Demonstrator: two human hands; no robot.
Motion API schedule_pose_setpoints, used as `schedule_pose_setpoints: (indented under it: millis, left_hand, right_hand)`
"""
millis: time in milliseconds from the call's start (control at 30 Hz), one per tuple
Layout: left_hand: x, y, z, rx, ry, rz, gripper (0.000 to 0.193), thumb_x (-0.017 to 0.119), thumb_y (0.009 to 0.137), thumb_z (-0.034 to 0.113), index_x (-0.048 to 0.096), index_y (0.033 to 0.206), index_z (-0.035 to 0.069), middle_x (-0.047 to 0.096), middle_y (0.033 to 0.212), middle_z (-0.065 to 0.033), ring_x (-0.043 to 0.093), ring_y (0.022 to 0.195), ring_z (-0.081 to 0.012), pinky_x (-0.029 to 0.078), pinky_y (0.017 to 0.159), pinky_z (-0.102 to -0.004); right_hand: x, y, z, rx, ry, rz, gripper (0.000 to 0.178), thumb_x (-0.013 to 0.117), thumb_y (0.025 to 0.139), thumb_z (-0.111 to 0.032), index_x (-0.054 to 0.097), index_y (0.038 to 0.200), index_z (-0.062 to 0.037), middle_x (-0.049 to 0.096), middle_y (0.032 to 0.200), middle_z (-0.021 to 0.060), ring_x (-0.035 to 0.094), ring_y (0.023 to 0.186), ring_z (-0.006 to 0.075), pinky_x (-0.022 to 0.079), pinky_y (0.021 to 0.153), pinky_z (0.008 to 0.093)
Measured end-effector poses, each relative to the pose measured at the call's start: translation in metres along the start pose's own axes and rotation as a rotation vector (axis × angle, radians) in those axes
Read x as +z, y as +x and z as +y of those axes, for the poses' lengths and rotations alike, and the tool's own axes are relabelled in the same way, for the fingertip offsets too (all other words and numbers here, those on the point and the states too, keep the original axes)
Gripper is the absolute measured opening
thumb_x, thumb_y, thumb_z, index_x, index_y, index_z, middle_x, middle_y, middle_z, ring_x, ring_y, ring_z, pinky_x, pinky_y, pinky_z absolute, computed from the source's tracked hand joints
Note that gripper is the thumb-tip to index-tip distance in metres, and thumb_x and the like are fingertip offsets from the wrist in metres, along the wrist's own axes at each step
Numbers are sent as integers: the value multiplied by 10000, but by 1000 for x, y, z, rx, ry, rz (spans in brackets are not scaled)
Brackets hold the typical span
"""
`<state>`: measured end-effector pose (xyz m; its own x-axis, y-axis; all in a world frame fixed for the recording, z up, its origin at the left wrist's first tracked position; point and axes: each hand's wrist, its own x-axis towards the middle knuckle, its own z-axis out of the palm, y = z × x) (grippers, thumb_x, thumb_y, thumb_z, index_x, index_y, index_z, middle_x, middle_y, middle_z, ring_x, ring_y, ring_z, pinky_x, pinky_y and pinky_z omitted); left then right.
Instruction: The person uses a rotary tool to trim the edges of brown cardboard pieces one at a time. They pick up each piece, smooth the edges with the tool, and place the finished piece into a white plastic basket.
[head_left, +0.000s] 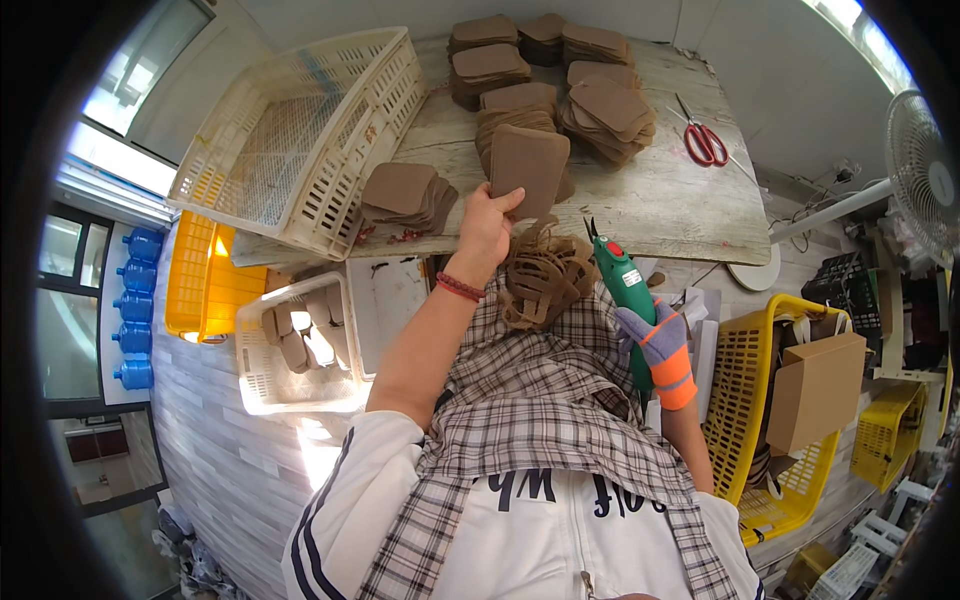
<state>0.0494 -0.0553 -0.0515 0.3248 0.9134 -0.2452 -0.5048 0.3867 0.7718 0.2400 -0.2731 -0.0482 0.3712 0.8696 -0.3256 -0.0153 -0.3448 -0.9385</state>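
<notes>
My bare left hand (485,228) pinches a brown flat piece (530,165) with rounded corners, thumb on top, at the table's near edge. It is tilted in front of the brown stacks (515,105). My right hand (660,345), in a purple and orange glove, is wrapped round green electric scissors (624,278). Their dark pointed blades aim up and away from me, apart from the piece. Between my hands, a tangle of brown offcut strips (548,275) lies at the table edge over my plaid apron. A shorter brown stack (405,195) sits left of my left hand.
Red-handled scissors (704,142) lie on the table's right side. A white plastic crate (330,175) stands at its left. Below are a white basket (255,365) holding brown pieces and a yellow basket (735,420) with a cardboard box (815,385). A fan (920,175) stands at right.
</notes>
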Motion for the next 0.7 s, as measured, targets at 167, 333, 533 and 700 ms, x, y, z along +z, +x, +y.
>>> schedule_pose_setpoints:
  millis: [167, 333, 533, 700]
  left_hand:
    - [33, -15, -13, 57, -375, -112, 371, 554, 871, -16, 438, 1219, 39, 536, 1176, -89, 536, 1055, -227, 456, 898, -375]
    - [61, -19, -22, 46, -610, -81, 366, 559, 867, -21, 452, 1205, 70, 533, 1191, -66, 524, 1085, -233, 439, 937, -394]
    - [75, -16, -31, 31, -675, -108, 397, 559, 865, -26, 433, 1226, 79, 520, 1210, -74, 516, 1106, -244, 437, 945, -409]
    - [77, -22, -36, -5, -681, -129, 415, 551, 865, -33, 422, 1243, 82, 509, 1223, -81, 507, 1120, -248, 435, 948, -411]
  right_hand:
    - [4, -6, -28, 1, 38, 25, 366, 736, 778, -189, 568, 1024, 25, 621, 720, 32, 552, 525, 77, 430, 460, 214]
    - [9, -8, -47, -23, 78, 59, 343, 725, 786, -163, 569, 1027, 25, 617, 700, 34, 546, 512, 77, 425, 454, 212]
    - [10, -11, -59, -26, 85, 43, 324, 735, 785, -175, 577, 987, 23, 607, 664, 33, 541, 503, 80, 416, 446, 209]
    - [9, -13, -63, -25, 102, 62, 323, 738, 782, -175, 576, 981, 21, 612, 671, 41, 547, 506, 85, 423, 447, 209]
